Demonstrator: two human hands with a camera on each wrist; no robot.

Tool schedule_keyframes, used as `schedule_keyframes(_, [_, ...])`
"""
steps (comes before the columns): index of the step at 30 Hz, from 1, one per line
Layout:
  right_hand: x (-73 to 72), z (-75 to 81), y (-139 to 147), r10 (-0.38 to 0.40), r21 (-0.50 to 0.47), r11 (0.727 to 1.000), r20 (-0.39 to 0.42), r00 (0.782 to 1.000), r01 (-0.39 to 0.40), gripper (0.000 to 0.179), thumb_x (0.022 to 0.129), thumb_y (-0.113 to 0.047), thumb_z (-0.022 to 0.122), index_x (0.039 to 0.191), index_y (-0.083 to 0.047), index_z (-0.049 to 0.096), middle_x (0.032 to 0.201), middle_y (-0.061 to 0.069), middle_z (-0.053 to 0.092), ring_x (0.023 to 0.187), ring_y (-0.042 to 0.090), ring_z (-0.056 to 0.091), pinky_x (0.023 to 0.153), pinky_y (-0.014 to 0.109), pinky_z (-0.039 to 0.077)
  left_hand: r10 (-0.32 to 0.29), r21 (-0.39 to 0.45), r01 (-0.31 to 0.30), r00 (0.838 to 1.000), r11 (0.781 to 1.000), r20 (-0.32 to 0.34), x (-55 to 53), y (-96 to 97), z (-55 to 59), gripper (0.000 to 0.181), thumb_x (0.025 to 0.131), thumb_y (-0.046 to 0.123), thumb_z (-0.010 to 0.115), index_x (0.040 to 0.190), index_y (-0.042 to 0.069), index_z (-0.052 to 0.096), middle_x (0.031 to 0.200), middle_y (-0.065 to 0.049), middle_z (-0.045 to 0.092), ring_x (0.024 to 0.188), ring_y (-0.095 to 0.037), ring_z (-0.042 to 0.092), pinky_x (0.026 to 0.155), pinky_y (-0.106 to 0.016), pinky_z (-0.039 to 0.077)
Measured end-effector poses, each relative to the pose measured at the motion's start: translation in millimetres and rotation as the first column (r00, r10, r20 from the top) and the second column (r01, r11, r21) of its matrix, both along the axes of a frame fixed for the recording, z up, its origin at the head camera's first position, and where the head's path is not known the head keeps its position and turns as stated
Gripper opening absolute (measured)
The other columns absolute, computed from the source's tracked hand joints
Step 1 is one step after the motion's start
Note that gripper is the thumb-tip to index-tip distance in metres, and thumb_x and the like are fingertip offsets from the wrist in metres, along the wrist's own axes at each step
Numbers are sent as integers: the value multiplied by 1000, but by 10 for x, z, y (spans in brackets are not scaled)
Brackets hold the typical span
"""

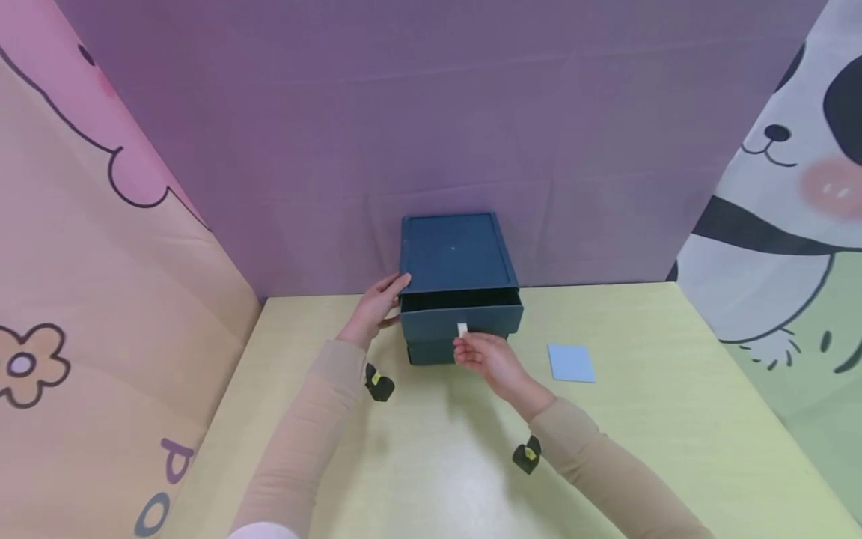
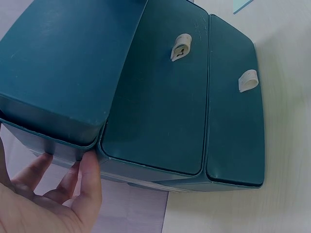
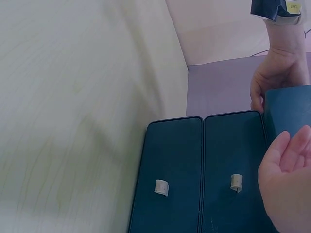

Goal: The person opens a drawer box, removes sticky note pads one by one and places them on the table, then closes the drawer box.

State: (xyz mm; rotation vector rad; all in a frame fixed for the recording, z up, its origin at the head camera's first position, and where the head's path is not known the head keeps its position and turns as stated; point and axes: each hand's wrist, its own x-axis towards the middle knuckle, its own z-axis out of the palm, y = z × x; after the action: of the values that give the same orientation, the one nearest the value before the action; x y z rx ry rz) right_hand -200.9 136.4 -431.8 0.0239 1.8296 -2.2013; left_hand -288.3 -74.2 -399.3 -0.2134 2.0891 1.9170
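Observation:
A dark blue drawer box [image 1: 451,251] with three stacked drawers stands at the back of the table. Its top drawer [image 1: 431,324] is pulled partly out, a dark gap showing above its front. My right hand [image 1: 488,359] pinches the white pull tab [image 1: 462,328] of that drawer; in the right wrist view the tab is hidden behind the hand. At the box's left side, my left hand [image 1: 374,307] rests its fingertips [image 2: 89,167] against the side wall near the top drawer. Both lower drawers, the middle one [image 2: 155,92] and the bottom one [image 2: 233,116], sit closed with white loop tabs.
A light blue square [image 1: 571,363] lies on the pale yellow table [image 1: 640,419], right of the box. Close behind the box hangs a purple cloth wall [image 1: 444,120]. Printed cloths flank the table, one with a panda [image 1: 761,284]. Small black devices are worn at both wrists.

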Motion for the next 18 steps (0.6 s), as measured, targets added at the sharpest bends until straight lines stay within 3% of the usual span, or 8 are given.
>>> schedule_keyframes(7, [-19,13,-12,-18,-10,1000,3,1000,18,29,100,-12,44,109,15,54,80,-2,62,72,9,59,73,19,53,2,10,-2,1000,1000,0,4,4,-3,67,91,49,56,149,24,32,154,-5,29,135,-30,36,104,-47,41])
schedule_keyframes(18, [-59,23,-54,-40,-53,998,29,999,41,23,100,-11,44,102,8,56,79,-1,61,70,8,58,71,20,53,3,15,-3,1000,1000,2,-2,9,1,66,91,49,57,148,25,33,154,-5,29,133,-29,38,104,-47,41])
